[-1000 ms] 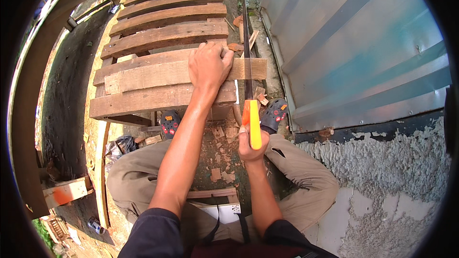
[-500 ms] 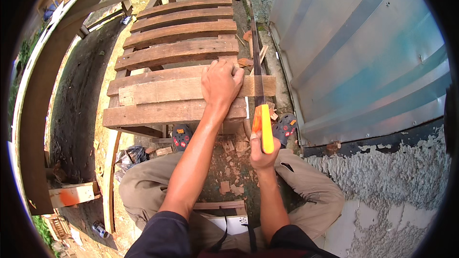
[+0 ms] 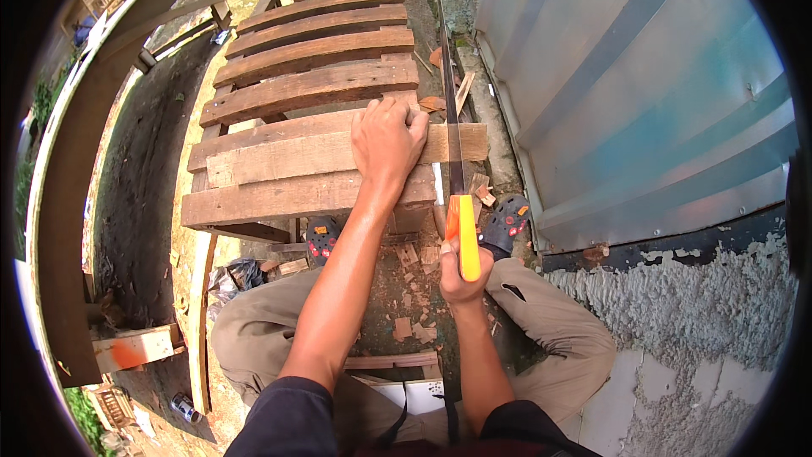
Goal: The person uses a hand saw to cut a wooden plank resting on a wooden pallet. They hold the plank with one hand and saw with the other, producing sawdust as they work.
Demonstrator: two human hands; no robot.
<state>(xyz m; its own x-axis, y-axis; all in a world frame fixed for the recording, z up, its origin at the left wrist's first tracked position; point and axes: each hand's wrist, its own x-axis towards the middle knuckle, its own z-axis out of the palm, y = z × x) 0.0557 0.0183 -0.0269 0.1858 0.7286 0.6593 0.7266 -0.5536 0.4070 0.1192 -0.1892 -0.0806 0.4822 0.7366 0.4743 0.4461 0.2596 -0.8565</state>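
Observation:
A loose wooden plank (image 3: 292,159) lies crosswise on a slatted wooden bench (image 3: 321,83), its right end jutting past the bench's side. My left hand (image 3: 390,140) presses down on this plank, fingers curled over its far edge. In my right hand (image 3: 463,278) is the yellow and orange handle of a handsaw (image 3: 463,228). The saw's long dark blade points away from me and crosses the plank's overhanging end, just right of the bench. Whether the teeth have cut into the wood, I cannot tell.
A corrugated metal sheet (image 3: 626,93) stands close on the right, above a rough peeling wall (image 3: 677,313). Wood offcuts (image 3: 403,328) litter the ground between my feet in dark clogs (image 3: 507,224). Left are a large wooden frame (image 3: 63,203) and a can (image 3: 185,407).
The saw and my right hand have drawn slightly back toward me. My left hand stays on the plank. The whole view has shifted a little.

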